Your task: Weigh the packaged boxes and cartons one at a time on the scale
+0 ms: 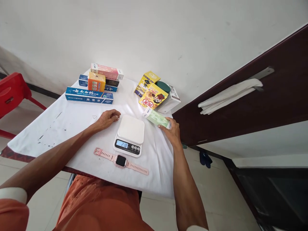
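Note:
My right hand [172, 130] grips the near end of a light green and white box [157, 118], thumb on one side and fingers on the other. The box is tilted at the right of the white cloth, just in front of the yellow packages. My left hand [108, 119] rests on the cloth, empty, its fingers loosely bent and the thumb a little apart. Just right of it stands a white digital scale [131, 129] with nothing on its plate; the lit display seems to read 218. A pink-strapped smartwatch [120, 161] lies in front of the scale.
Back left are a blue toothpaste box [89, 95], an orange-wrapped block [96, 81] and a pink box [107, 71]. Back right, yellow boxes [153, 96], a dark green lid [163, 86] and a white box [171, 101] sit together. A red chair [11, 93] stands left.

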Tool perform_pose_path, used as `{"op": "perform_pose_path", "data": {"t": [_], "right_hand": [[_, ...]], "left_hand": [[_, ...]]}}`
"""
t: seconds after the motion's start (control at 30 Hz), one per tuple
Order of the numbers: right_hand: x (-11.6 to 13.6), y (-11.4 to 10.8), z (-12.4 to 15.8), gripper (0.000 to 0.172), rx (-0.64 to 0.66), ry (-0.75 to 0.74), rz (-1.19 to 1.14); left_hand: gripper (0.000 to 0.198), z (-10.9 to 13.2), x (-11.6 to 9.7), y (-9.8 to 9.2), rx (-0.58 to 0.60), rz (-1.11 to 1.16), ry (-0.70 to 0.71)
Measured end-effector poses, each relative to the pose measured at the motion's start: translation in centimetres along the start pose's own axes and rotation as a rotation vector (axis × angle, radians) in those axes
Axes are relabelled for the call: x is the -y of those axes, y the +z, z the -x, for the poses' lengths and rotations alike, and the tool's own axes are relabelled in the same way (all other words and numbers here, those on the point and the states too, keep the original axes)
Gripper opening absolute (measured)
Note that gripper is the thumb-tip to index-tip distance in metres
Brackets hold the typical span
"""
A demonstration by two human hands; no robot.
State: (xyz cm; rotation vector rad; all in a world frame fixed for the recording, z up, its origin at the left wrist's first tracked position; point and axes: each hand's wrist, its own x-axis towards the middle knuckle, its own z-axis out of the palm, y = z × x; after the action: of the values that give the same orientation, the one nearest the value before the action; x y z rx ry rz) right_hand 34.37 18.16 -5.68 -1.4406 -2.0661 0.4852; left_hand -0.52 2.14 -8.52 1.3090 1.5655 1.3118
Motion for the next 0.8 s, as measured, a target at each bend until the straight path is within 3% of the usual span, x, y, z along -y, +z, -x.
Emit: {"op": "perform_pose_path", "data": {"t": [0.17, 0.3, 0.4, 0.53, 0.67, 0.8], "right_hand": [[-3.0, 1.4, -4.3, 0.059, 0.017, -0.044, 0.085], [-3.8, 2.7, -5.0, 0.062, 0.009, -0.113, 0.153], [-2.6, 3.3, -4.3, 0.067, -0.088, -0.170, 0.195], [2.1, 4.3, -2.3, 0.052, -0.101, -0.397, 0.143], [6.3, 5.2, 0.4, 0.043, -0.104, -0.480, 0.039], [6.8, 5.2, 3.7, 0.040, -0.129, -0.257, -0.143]], "left_hand": [[0.026, 0.0, 0.3, -0.1, 0.001, 0.014, 0.016], [0.024, -0.1, 0.9, 0.3, -0.013, 0.025, 0.014], [0.021, -0.2, 1.2, 0.7, -0.001, 0.023, 0.021], [0.022, -0.2, 0.7, 0.3, -0.019, -0.061, 0.048], [0.027, -0.3, -0.7, -3.2, -0.258, -0.278, 0.214], [0.037, -2.1, -1.8, -8.1, -0.573, -0.487, 0.256]]}}
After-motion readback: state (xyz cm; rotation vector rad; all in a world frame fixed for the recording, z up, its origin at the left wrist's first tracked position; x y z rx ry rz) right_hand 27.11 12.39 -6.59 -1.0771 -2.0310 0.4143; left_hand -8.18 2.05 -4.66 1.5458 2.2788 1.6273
